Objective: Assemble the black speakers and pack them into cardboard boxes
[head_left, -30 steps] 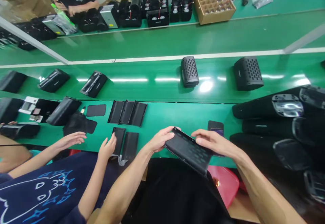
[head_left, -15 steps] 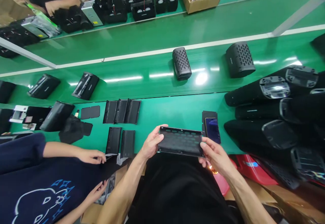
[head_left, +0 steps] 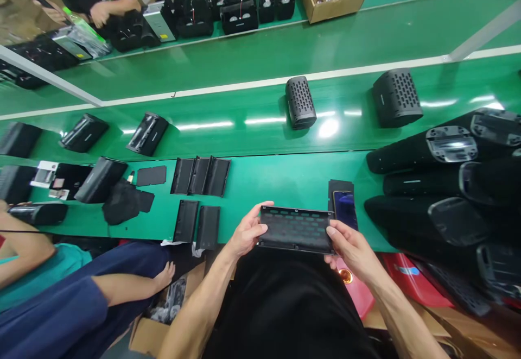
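Note:
Between my two hands is a black perforated panel [head_left: 296, 230], tilted so that its inner side and raised rim show. My left hand [head_left: 247, 231] grips its left end, thumb on the face. At the right end, my right hand [head_left: 349, 244] pinches the panel between thumb and fingers. Behind my right hand lies a phone [head_left: 345, 208] on a dark flat sheet [head_left: 334, 186]. To the left on the green table [head_left: 277, 180], several black panels [head_left: 197, 176] lie in a row, with two more [head_left: 208, 227] nearer the front edge.
Tall black speaker housings [head_left: 431, 182] crowd the right side. Perforated speakers [head_left: 301, 102] stand on the green belt [head_left: 228, 109] beyond the table. A co-worker's arm [head_left: 130, 288] is close at the left, above a cardboard box [head_left: 152, 334]. A red stool [head_left: 419, 283] stands at lower right.
The co-worker at the left has leaned away and down, revealing another person in teal behind. The view has shifted slightly. My hands still hold the panel, at nearly the same tilt.

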Available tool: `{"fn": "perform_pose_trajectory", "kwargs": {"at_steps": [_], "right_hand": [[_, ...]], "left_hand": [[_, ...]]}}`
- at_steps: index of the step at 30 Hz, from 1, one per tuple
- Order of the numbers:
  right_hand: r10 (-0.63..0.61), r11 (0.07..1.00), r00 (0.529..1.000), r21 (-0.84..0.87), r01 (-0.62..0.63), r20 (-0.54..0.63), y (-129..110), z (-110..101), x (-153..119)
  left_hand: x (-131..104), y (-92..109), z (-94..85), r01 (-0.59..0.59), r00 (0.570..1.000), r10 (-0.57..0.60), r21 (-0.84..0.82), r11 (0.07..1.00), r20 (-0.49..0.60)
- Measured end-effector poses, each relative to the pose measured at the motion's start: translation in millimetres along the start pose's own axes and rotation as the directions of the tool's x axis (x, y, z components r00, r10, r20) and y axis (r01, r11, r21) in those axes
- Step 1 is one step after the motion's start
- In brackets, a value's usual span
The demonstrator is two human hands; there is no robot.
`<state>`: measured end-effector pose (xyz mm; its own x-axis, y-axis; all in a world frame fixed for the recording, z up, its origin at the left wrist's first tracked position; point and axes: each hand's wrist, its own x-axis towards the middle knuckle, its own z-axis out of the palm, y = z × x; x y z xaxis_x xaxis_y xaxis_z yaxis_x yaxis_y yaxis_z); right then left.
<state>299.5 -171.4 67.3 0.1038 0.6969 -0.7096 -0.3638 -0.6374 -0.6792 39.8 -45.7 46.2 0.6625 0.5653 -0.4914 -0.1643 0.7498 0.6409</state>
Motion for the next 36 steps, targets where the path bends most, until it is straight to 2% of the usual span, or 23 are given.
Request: {"fn": "perform_pose_trajectory", "kwargs": {"at_steps": [11,22,30,36], "right_hand": [[0.016,1.000,1.000,-0.002,-0.016,-0.002,0,-5,6],[0.033,0.999,0.999,-0.030,-0.033,-0.007,5,-10,8],[0.014,0.993,0.996,-0.115,-0.025,-0.088,6,-10,13],[0.006,0.992,0.995,-0.127,-0.019,-0.102,12,-13,17]], "left_hand": [[6,-4,2.1,-0.019,1.000,0.020,-0.035,0.999,0.023],[8,-5,4.7,-0.005,1.000,0.004,-0.066,0.998,-0.006],[14,-10,6.3,0.050,0.990,-0.064,-0.108,0.993,-0.129],[15,-13,4.8,0.071,0.988,-0.083,-0.094,0.993,-0.134]]}}
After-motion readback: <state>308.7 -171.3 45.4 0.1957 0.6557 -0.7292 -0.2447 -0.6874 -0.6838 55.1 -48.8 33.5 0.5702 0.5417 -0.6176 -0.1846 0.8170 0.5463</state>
